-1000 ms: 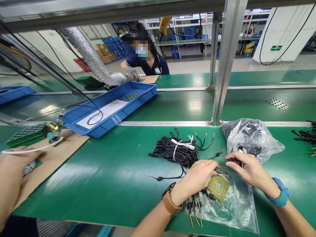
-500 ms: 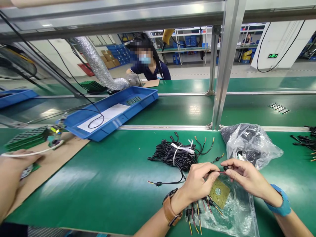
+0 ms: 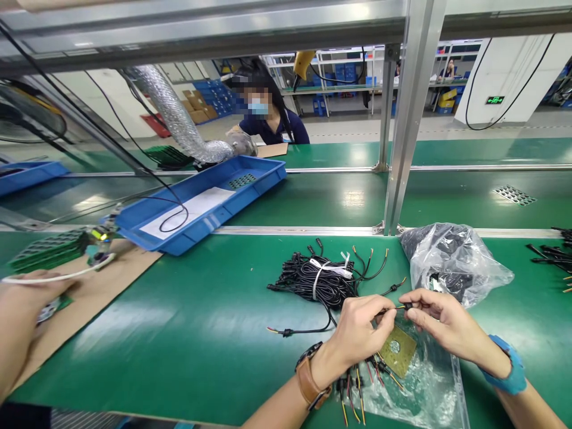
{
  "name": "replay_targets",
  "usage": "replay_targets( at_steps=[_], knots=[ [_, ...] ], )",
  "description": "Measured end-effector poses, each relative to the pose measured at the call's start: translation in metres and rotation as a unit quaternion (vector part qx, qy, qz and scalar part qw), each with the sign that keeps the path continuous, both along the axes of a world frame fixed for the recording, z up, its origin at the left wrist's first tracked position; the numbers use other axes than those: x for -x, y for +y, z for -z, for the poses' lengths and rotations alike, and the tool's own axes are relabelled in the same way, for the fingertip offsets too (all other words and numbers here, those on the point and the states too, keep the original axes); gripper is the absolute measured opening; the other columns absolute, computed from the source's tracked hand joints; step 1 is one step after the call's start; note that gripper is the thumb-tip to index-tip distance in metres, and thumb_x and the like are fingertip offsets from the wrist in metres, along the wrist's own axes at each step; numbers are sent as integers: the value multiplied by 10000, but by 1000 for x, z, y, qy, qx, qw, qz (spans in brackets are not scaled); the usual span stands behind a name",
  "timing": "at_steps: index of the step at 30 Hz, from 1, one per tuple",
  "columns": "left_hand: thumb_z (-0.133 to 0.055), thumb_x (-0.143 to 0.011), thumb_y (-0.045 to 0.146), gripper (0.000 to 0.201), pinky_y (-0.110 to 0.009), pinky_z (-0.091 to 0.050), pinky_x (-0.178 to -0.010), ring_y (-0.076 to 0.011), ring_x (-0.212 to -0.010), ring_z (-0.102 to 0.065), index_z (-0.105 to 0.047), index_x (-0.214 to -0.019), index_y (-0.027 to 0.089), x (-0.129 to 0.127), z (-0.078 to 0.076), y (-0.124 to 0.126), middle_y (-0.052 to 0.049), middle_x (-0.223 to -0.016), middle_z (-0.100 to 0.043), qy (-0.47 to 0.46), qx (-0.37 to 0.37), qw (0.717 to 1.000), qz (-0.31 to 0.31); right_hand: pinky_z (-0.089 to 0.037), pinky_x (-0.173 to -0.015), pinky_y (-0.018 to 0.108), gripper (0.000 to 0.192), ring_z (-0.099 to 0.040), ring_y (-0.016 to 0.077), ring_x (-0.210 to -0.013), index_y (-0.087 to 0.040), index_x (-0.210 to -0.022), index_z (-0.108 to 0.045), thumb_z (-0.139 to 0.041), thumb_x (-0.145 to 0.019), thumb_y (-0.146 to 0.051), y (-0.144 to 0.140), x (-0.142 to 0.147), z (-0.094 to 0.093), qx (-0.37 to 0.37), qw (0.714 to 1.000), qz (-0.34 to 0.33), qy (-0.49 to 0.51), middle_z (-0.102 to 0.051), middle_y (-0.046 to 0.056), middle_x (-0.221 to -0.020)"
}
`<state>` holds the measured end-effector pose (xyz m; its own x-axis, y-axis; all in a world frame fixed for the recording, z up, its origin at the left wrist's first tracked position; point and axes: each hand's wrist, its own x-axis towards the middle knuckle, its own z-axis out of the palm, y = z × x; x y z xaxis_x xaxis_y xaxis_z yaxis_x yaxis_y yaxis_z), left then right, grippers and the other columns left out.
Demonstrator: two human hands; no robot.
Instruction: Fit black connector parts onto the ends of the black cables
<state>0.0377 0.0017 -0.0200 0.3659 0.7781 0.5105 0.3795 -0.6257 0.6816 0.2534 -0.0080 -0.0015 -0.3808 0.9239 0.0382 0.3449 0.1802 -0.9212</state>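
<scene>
My left hand [image 3: 363, 328], with a strapped watch at its wrist, pinches a thin black cable by its wire end. Facing it, my right hand [image 3: 440, 319] pinches a small black sleeve-like part [image 3: 407, 305], where the coloured wires meet it. Just behind my left hand lies a bundle of black cables [image 3: 308, 280], tied with a white band. Below my hands, a yellowish square plate [image 3: 404, 357] with a hole rests on a flat clear plastic bag [image 3: 429, 402]. Several cable ends [image 3: 348, 387] with black parts and bare coloured wires lie beside it.
A clear bag of black parts [image 3: 456, 262] stands behind my right hand, near a metal post [image 3: 409, 119]. A blue tray [image 3: 210, 223] is at left. Another person's hand [image 3: 36, 292] works at far left; a masked co-worker [image 3: 272, 122] sits across.
The black part in my right hand has turned and sits closer in line with the wires; a yellow wire now shows. The perforated board across the bench has shifted slightly right.
</scene>
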Motion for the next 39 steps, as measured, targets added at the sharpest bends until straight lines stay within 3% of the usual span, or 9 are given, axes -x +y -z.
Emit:
replay_targets(
  at_steps=[9, 22, 34, 39],
  knots=[
    [-528, -929, 188, 220, -230, -365, -536, -98, -518, -507, -684, -776, 172, 1, 4, 1, 4, -606, -614, 45, -2, 999, -17, -572, -784, 342, 241, -696, 207, -874, -225, -1157, -729, -553, -1020, -316, 2, 2, -3, -122, 990, -30, -61, -749, 72, -977],
    [-546, -890, 188, 137, -235, -434, -570, -122, -560, -605, -683, -900, 180, -3, 1, -3, -8, -711, -705, 43, 40, 998, -10, -580, -790, 336, 242, -708, 209, -890, -223, -1148, -724, -574, -1013, -356, 2, 1, 1, -92, 994, -11, -53, -761, 74, -1020],
    [-575, -862, 189, 170, -196, -368, -505, -87, -500, -504, -650, -710, 168, -8, -4, -5, 17, -596, -624, -28, 129, 991, 4, -569, -850, 344, 237, -709, 214, -953, -228, -1155, -730, -577, -1016, -345, 1, 3, -6, -52, 998, -40, -10, -758, 77, -1065],
    [-575, -850, 175, 169, -185, -376, -520, -85, -524, -532, -646, -697, 163, -7, -5, -4, 16, -613, -643, -35, 151, 988, 10, -567, -839, 358, 239, -698, 218, -928, -220, -1142, -731, -556, -1026, -335, 2, 2, -6, -69, 996, -57, -24, -751, 83, -1036]
  ],
)
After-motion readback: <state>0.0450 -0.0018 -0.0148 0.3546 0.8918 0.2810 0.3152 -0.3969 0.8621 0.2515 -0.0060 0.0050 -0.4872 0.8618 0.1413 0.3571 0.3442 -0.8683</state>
